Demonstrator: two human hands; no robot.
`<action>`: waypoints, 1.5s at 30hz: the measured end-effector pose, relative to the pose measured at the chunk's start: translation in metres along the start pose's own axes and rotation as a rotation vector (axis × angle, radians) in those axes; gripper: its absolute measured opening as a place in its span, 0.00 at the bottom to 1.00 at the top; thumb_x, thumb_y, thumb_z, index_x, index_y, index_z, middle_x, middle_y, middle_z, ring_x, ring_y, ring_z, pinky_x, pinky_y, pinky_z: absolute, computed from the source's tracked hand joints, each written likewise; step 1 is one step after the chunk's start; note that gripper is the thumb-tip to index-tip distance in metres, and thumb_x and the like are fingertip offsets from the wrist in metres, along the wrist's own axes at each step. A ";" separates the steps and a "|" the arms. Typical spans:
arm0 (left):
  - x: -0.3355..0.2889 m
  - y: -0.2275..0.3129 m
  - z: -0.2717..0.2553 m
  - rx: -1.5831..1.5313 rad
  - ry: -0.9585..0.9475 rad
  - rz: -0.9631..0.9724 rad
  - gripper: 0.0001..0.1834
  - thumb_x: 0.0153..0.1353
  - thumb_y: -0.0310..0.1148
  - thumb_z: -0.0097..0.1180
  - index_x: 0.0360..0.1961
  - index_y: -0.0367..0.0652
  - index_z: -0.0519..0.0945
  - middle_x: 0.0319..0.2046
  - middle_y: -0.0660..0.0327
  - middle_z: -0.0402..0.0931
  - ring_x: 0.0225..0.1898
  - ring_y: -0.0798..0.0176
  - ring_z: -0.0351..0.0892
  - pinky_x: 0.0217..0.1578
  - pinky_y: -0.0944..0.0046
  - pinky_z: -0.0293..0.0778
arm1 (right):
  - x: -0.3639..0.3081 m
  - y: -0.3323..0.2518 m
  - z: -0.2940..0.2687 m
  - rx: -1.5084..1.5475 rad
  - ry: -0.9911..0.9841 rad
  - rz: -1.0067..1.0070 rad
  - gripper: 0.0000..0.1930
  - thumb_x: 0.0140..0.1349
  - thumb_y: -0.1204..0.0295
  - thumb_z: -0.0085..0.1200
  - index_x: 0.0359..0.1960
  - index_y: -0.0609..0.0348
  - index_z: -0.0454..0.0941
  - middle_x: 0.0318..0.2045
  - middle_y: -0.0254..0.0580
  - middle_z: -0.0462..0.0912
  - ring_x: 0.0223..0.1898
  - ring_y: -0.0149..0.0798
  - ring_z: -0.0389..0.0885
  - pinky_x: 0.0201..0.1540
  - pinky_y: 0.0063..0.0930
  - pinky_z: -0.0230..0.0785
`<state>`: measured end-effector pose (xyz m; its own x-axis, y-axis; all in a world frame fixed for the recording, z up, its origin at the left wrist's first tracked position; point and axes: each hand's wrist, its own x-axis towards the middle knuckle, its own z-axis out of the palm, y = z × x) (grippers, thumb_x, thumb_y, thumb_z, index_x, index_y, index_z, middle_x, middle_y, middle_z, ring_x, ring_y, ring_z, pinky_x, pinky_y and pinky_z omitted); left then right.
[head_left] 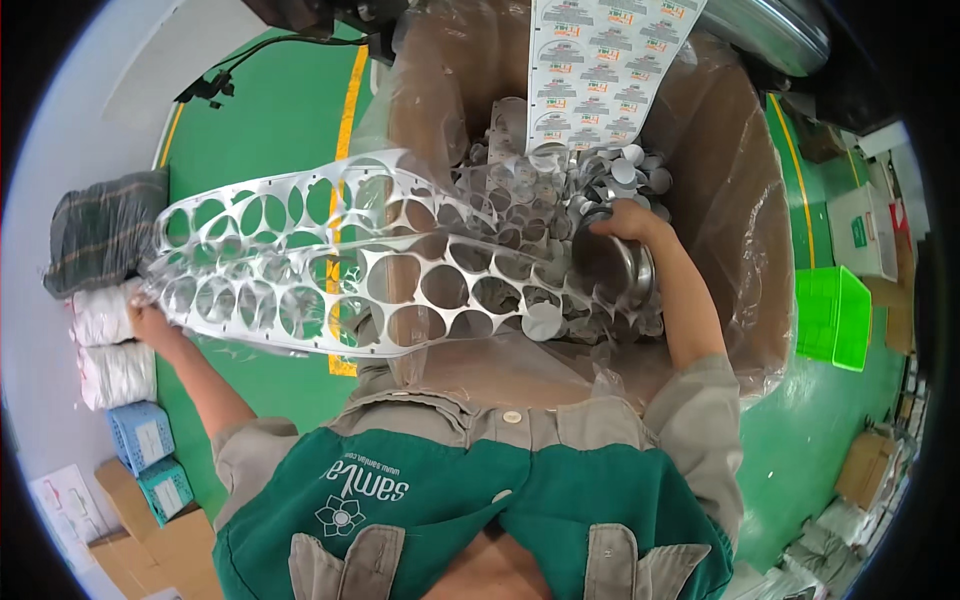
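Observation:
My left hand (147,322) is closed on the far-left end of a long silvery die-cut web (400,255). Rows of round holes run through this web, which stretches to the right across a carton (715,230) lined with clear plastic. Inside the carton, my right hand (635,222) is closed on a dark, round, shiny metal piece (607,262); its exact kind is unclear. Loose white and silver discs (625,172) lie heaped beyond that hand. One pale disc (542,321) rests at the web's near edge. A printed white sheet (590,75) hangs down at the back.
A metal roller (775,35) sits at the upper right. At the right on the floor stands a bright green bin (833,318). Dark wrapped bundles (105,225), white packs (115,375) and a blue basket (140,435) line the left wall, with cardboard boxes (165,545) nearer.

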<state>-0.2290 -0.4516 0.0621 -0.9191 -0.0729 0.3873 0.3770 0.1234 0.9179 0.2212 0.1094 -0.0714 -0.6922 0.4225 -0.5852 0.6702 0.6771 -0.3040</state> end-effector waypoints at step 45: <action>-0.176 0.181 0.233 0.329 -1.437 0.077 0.31 0.46 0.23 0.42 0.56 0.39 0.60 0.16 0.61 0.67 0.19 0.70 0.68 0.25 0.71 0.63 | -0.012 0.015 -0.031 0.117 -0.037 0.016 0.38 0.44 0.50 0.59 0.52 0.65 0.66 0.50 0.54 0.70 0.52 0.47 0.69 0.53 0.33 0.60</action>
<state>-0.0258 -0.1854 0.1398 -0.2947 0.9416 -0.1629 0.5675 0.3096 0.7629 0.2313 0.1334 -0.0453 -0.6726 0.4088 -0.6169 0.7089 0.5950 -0.3787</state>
